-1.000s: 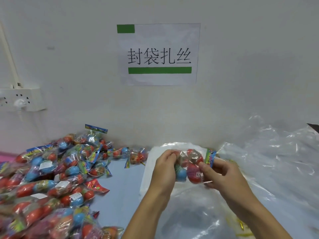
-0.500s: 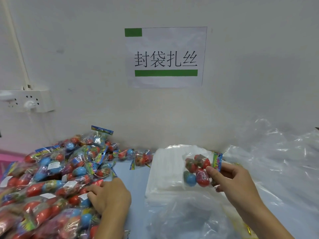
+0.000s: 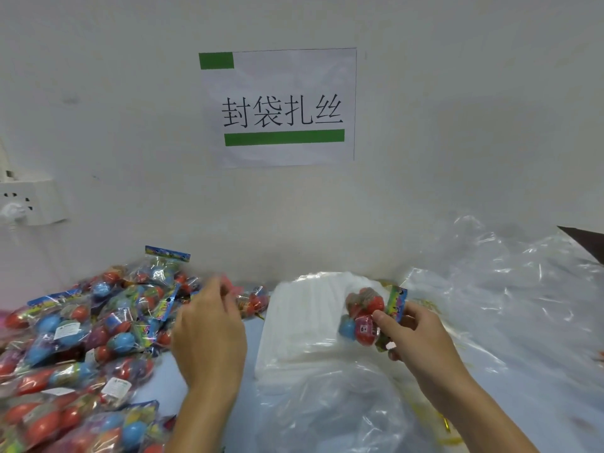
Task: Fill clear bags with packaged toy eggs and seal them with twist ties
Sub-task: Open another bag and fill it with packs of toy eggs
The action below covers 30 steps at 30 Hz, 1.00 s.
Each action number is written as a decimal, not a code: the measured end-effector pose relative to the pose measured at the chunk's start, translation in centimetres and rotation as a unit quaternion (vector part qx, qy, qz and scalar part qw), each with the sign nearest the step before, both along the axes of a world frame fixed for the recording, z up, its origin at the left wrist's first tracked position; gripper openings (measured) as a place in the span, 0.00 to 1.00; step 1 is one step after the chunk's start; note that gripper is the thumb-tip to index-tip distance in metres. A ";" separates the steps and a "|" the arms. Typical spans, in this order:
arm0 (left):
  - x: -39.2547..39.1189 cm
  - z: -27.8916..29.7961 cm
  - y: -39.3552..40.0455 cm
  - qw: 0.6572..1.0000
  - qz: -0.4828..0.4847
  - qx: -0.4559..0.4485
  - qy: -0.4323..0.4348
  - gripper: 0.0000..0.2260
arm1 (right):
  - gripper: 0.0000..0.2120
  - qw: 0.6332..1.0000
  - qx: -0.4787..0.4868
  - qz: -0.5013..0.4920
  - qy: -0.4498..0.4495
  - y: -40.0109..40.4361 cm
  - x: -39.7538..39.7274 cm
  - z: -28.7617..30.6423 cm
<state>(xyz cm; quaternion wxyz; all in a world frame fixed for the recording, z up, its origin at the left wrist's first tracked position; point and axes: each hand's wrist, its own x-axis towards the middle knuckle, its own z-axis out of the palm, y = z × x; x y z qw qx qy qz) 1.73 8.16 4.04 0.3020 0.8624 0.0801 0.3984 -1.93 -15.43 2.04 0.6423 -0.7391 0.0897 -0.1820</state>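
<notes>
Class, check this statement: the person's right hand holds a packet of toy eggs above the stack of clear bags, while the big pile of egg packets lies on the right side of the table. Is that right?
Not quite. The head view shows the pile of egg packets on the left side of the table, not the right. The rest stands: the right hand holds a packet of toy eggs above the stack of clear bags.

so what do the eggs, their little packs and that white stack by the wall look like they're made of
The eggs look like hard glossy plastic: solid red and blue with highlights. The pack the right hand holds looks like thin clear film, crinkled and shiny, with a printed card header. The white stack seems to be flat cloudy plastic bags, though blur leaves that uncertain.
</notes>
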 end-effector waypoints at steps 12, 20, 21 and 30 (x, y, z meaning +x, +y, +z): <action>-3.1 -0.7 -9.2 0.902 -0.421 0.077 -0.059 0.08 | 0.13 0.987 0.139 0.077 -0.014 2.1 0.1 -0.1; -3.2 -0.5 -8.7 0.906 -0.418 0.018 -0.063 0.05 | 0.14 0.951 0.279 0.133 -0.019 1.8 -0.1 0.7; -3.1 -0.5 -8.6 0.909 -0.411 0.000 -0.061 0.04 | 0.16 0.946 0.293 0.138 -0.018 1.6 -0.1 0.8; -3.2 0.0 -8.1 0.889 -0.416 -0.189 -0.038 0.17 | 0.06 0.991 0.119 0.022 -0.059 1.9 -0.1 0.2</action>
